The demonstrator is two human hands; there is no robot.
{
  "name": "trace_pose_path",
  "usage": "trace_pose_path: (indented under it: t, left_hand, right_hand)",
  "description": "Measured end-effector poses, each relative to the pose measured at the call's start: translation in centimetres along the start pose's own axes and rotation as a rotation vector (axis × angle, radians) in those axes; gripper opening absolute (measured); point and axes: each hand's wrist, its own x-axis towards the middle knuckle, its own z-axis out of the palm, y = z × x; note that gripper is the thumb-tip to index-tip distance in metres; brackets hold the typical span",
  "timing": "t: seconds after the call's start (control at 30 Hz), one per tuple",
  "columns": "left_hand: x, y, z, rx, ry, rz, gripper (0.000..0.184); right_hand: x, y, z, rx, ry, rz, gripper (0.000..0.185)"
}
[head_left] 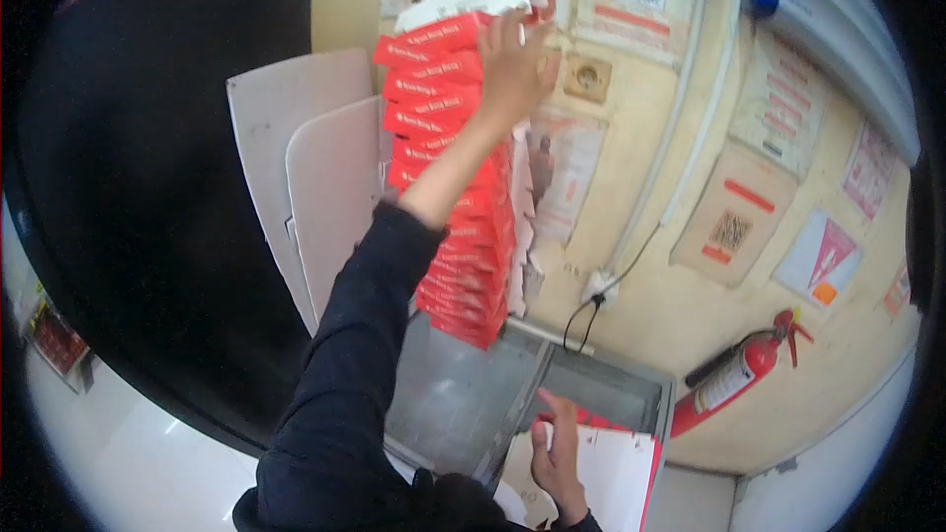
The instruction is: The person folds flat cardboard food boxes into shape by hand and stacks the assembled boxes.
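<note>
A tall, leaning stack of folded red boxes (458, 202) with white lettering stands against the wall. On its top lies a white, open-looking box (463, 2). My left hand (517, 74) reaches up to the top right of the stack, its fingers spread at the edge of the upper boxes; nothing is visibly gripped. Low in the view, my right hand (560, 458) is beside a white panel with red edges (616, 473), thumb and index finger apart. Its other fingers are partly hidden.
A grey glass-topped counter (458, 394) lies below the stack. Pale boards (335, 187) lean to its left, beside a large black panel (168, 187). A fire extinguisher (734, 374), a socket (588, 79), cables and posters are at the wall.
</note>
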Motion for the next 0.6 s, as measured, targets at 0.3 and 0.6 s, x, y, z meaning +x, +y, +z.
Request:
trace_pose_path:
  t: [0.3, 0.6]
  left_hand:
    - [-38.3, 32.3, -17.3, -1.135, -1.57, -0.233, 0.038]
    - [-47.4, 37.6, -23.2, -0.332, -1.046, -0.659, 0.064]
  right_hand:
    - [-18.5, 5.4, 3.4, 0.449, -0.935, 0.489, 0.059]
    - [-24.8, 13.4, -16.2, -0.194, 0.375, 0.606, 0.02]
